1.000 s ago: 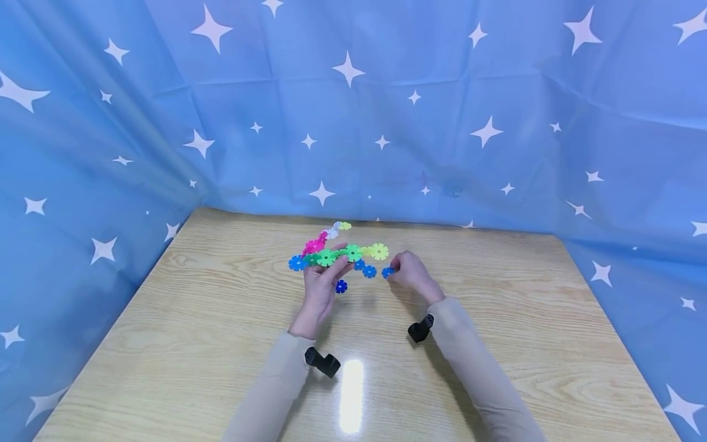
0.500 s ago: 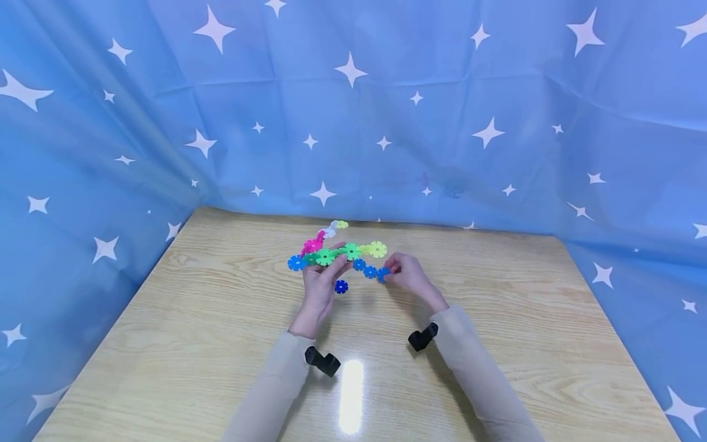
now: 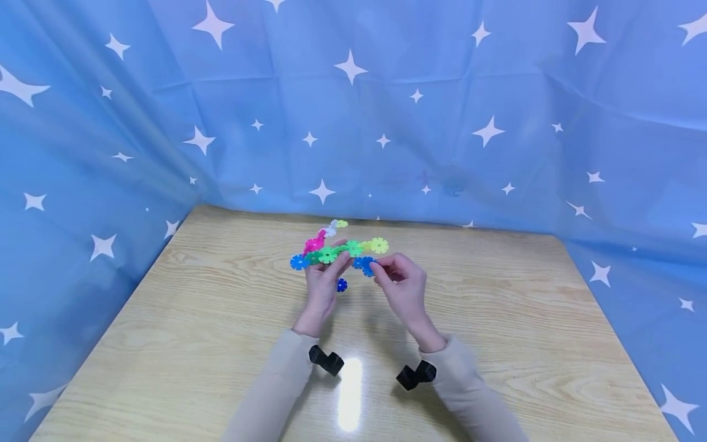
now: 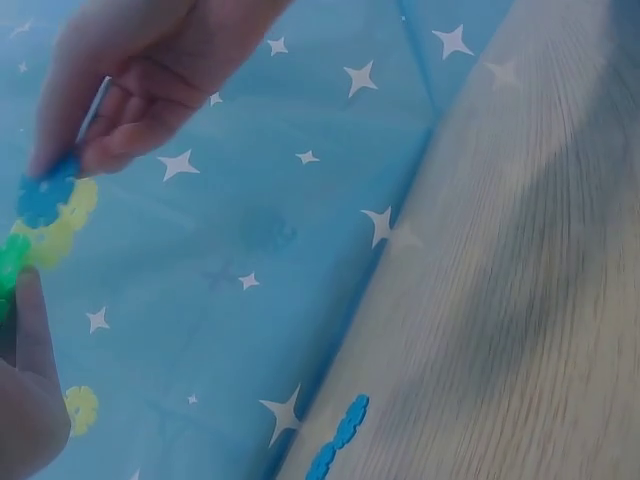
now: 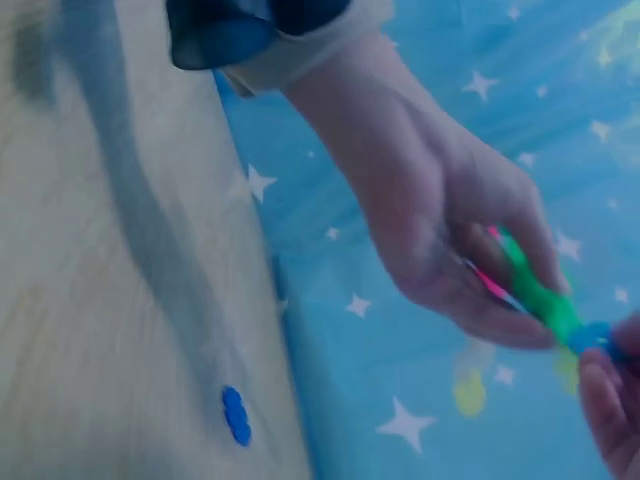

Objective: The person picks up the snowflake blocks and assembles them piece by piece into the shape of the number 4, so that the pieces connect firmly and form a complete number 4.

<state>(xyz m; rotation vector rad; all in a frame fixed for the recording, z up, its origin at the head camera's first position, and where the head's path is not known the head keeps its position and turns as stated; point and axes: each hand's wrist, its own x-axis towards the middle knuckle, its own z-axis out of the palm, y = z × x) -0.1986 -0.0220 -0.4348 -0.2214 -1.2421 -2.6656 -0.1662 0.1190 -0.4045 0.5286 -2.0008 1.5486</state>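
My left hand (image 3: 320, 288) holds a chain of interlocking flower-shaped plastic discs by its green discs (image 3: 328, 255). The chain runs through a light-blue disc (image 3: 299, 262), pink discs (image 3: 315, 244) and white discs (image 3: 330, 232), with yellow discs (image 3: 378, 245) at its ends. Between thumb and fingers, my right hand (image 3: 405, 285) pinches a blue disc (image 4: 45, 195). In the right wrist view this blue disc (image 5: 596, 338) is right at the green end by the left fingertips. A dark-blue disc (image 3: 342, 285) lies on the table near my left hand.
More loose blue discs (image 4: 346, 428) lie in a row on the wooden table (image 3: 166, 331), partly hidden behind the right hand in the head view. A blue star-patterned curtain (image 3: 353, 123) borders the table's back and sides.
The right hand has pinched a blue disc from the right end of the row and brought it left, up to the chain. The left hand has stayed nearly still with the chain.
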